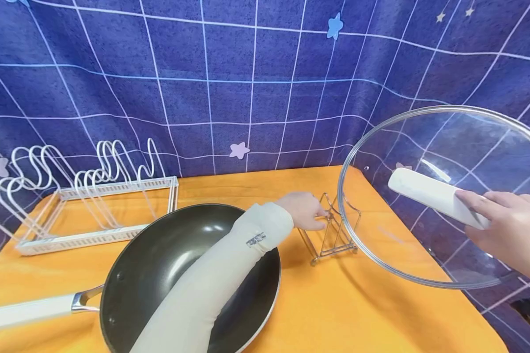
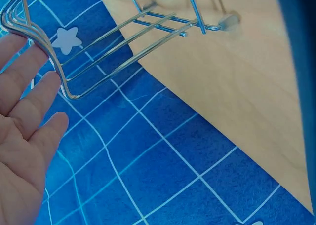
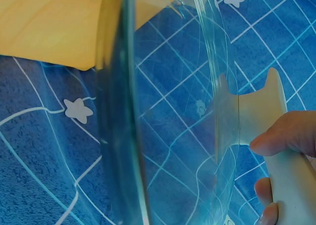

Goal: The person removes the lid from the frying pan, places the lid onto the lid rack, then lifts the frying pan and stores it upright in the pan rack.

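My right hand (image 1: 508, 225) grips the white handle (image 1: 437, 196) of a large clear glass pan lid (image 1: 380, 245), held up and tilted at the right. In the right wrist view the thumb and fingers wrap that handle (image 3: 256, 116). At the middle right of the table stands a small metal wire rack (image 1: 331, 250). My left hand (image 1: 302, 211) reaches across the pan and holds the rack's side; in the left wrist view its fingers (image 2: 34, 101) lie against the bent wire (image 2: 64, 82), the thumb out of sight.
A dark wok-like pan (image 1: 172, 260) with a white handle (image 1: 31, 311) lies under my left sleeve. Behind it at the left is a white wire rack (image 1: 84, 238) with looped dividers. A blue gridded curtain (image 1: 274, 98) hangs behind the orange table (image 1: 357, 314).
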`<state>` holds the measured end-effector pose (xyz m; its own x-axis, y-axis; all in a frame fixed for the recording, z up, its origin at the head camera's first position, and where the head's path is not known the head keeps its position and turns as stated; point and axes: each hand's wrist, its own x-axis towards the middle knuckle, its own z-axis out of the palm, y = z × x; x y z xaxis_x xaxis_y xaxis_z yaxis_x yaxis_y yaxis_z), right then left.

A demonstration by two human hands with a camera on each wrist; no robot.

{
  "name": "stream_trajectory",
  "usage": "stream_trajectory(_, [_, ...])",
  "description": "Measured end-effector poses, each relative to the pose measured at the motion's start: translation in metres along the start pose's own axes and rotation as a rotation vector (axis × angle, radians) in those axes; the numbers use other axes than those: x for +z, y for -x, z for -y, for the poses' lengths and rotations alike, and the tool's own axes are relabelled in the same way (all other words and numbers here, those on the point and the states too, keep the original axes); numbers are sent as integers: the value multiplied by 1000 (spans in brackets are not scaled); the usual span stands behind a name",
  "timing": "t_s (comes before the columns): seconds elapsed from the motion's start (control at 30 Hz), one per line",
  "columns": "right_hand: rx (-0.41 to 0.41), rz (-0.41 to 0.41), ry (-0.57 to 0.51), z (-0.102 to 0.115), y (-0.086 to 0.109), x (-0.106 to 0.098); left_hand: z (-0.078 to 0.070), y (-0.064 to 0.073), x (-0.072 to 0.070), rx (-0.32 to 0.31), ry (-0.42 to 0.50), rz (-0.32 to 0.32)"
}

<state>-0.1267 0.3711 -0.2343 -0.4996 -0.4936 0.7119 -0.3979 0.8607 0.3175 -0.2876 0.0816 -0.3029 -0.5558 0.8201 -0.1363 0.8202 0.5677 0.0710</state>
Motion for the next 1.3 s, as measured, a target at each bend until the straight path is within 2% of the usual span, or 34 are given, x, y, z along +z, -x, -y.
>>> stream_trajectory(0.13, [21, 15, 6, 1, -1, 2, 2, 1, 1, -3, 15, 1])
stream_trajectory(0.33, [-22, -22, 16, -1, -5, 5, 1, 3, 3, 6, 1, 16])
stream_trajectory(0.57, [-27, -18, -10, 1, -9, 9, 4, 1, 6, 25, -25, -5])
stream_trajectory(0.8, [-76, 31, 25, 2, -12, 9, 3, -2, 10, 20, -75, -31])
stream_trajectory(1.0, [-108, 49, 23, 1, -13, 12, -3, 2, 10, 11, -91, -19])
stream_trajectory(1.2, [-124, 120, 43, 5, -16, 13, -4, 8, 10, 38, -129, -4])
stream_trajectory(1.3, [-119, 135, 68, 8, -17, 15, -2, 9, 12, 49, -118, -4])
